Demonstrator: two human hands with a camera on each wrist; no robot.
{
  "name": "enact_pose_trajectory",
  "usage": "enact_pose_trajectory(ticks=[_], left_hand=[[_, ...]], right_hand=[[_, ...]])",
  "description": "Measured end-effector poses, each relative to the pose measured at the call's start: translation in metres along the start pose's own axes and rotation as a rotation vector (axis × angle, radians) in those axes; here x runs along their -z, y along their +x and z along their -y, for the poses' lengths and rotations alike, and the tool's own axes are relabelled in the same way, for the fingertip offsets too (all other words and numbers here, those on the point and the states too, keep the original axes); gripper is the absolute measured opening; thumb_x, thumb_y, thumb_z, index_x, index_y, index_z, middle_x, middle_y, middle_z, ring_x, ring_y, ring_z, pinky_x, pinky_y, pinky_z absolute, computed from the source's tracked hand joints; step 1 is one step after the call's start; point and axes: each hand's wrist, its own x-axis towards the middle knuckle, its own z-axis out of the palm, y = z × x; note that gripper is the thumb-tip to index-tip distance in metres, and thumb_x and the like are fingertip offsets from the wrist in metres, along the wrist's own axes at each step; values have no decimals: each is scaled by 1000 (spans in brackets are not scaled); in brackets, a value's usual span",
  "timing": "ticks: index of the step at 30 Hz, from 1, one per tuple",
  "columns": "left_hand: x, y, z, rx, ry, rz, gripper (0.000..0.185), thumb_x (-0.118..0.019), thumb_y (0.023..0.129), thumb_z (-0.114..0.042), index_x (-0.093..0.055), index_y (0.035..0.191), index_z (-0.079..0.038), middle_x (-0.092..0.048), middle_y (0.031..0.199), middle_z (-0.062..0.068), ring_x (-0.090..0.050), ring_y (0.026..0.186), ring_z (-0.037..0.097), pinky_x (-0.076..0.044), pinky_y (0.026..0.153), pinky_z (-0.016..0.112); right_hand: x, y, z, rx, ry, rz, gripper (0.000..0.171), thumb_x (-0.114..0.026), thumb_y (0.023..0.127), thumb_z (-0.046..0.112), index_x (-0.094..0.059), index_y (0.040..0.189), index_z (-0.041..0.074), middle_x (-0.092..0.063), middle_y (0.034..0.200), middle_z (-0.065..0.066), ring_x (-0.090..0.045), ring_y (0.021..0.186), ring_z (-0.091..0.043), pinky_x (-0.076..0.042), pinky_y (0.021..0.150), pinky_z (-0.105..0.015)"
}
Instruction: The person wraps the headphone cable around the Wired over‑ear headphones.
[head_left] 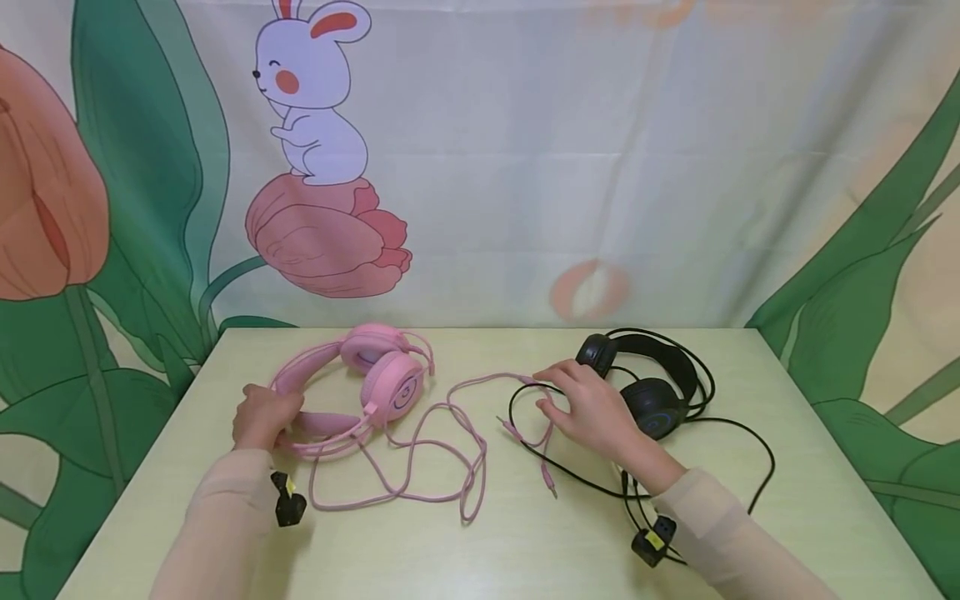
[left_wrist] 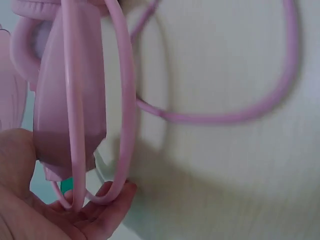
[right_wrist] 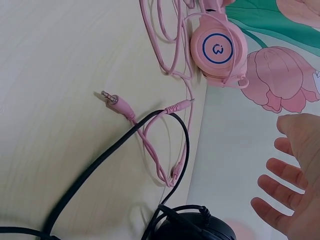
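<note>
Pink cable (head_left: 420, 467) loops sprawl mid-bench (head_left: 480, 558), crossing the black cable (head_left: 540, 454) near centre. Bench front edge open between the forearms; black headset (head_left: 652, 383) blocks far right.

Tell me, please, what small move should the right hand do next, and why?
Probably lower the right hand and pinch the pink cable where it crosses the black cable. The hand hovers open above that tangle, while the left hand already grips the pink headset.

A staged recording corner rather than a lived-in room, pale yellow-green counter (head_left: 480, 550) pushed against a hanging cartoon backdrop cloth (head_left: 570, 167) printed with a white rabbit (head_left: 315, 92) on a pink tulip (head_left: 322, 237), big green leaves beyond the fingers.
</note>
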Motion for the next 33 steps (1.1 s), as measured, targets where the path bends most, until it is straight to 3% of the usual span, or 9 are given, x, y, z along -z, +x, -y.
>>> enact_pose_trajectory(ticks=[4, 7, 12, 14, 18, 21, 25, 28, 33], left_hand=[[0, 2, -3, -28, -39, -30, 71, -47, 80, -29, -17, 130, 11, -49, 81, 19, -50, 61, 25, -40, 45, 29], [0, 3, -3, -19, -89, -25, 72, -48, 79, -28, -16, 131, 11, -50, 79, 16, -51, 67, 26, -40, 51, 30], [1, 1, -4, -14, -163, -26, 46, -51, 79, -28, -47, 104, 10, -59, 78, 15, -50, 82, 28, -37, 65, 30], [1, 2, -5, -5, -196, -25, 36, -52, 79, -28, -52, 92, 5, -61, 79, 14, -52, 85, 28, -37, 67, 29], [-1, 4, -7, 33, -319, -4, 41, -54, 78, -25, -45, 103, 7, -53, 95, 17, -51, 90, 27, -39, 70, 27], [-4, 7, -8, 56, -443, -12, 51, -55, 76, -17, -36, 116, 8, -45, 97, 15, -51, 83, 25, -46, 65, 26], [-6, 12, -9, 67, -587, -28, 54, -53, 74, -8, -32, 121, 6, -45, 86, 11, -55, 61, 15, -52, 54, 25], [-7, 13, -10, 66, -659, -1, 49, -50, 74, -3, -31, 118, 7, -45, 85, 11, -56, 53, 11, -52, 51, 25], [-8, 9, -14, 58, -671, 9, 33, -46, 72, 1, -35, 103, 6, -40, 94, 13, -50, 60, 13, -45, 51, 22]], right_hand=[[-1, 0, 1, -17, 11, 9, 28, -66, 82, 28, -63, 109, 21, -59, 103, 1, -58, 92, -17, -51, 62, -32], [-2, 0, 2, -14, 12, 6, 28, -67, 81, 27, -63, 109, 22, -59, 102, 2, -58, 91, -17, -50, 62, -32], [-3, -1, 3, -13, 16, 9, 29, -67, 81, 26, -63, 110, 22, -60, 103, 1, -58, 91, -18, -51, 64, -33], [-4, -1, 3, -21, 26, 19, 29, -66, 82, 26, -63, 110, 21, -59, 103, 1, -57, 92, -18, -51, 64, -33], [-6, -2, 4, -33, 46, 30, 30, -66, 82, 26, -63, 111, 19, -59, 104, 2, -57, 92, -17, -50, 66, -33], [-8, -3, 4, -28, 47, 29, 31, -67, 82, 26, -63, 112, 19, -59, 105, 1, -57, 93, -18, -50, 67, -33], [-9, -4, 5, -20, 39, 25, 32, -68, 81, 25, -63, 112, 18, -60, 105, 0, -58, 92, -19, -51, 66, -32], [-10, -5, 5, -23, 42, 23, 34, -69, 81, 25, -63, 114, 19, -60, 104, 0, -58, 91, -19, -51, 64, -32], [-14, -6, 6, -30, 41, 29, 33, -69, 80, 26, -63, 113, 19, -60, 105, 1, -58, 93, -17, -51, 64, -31]])
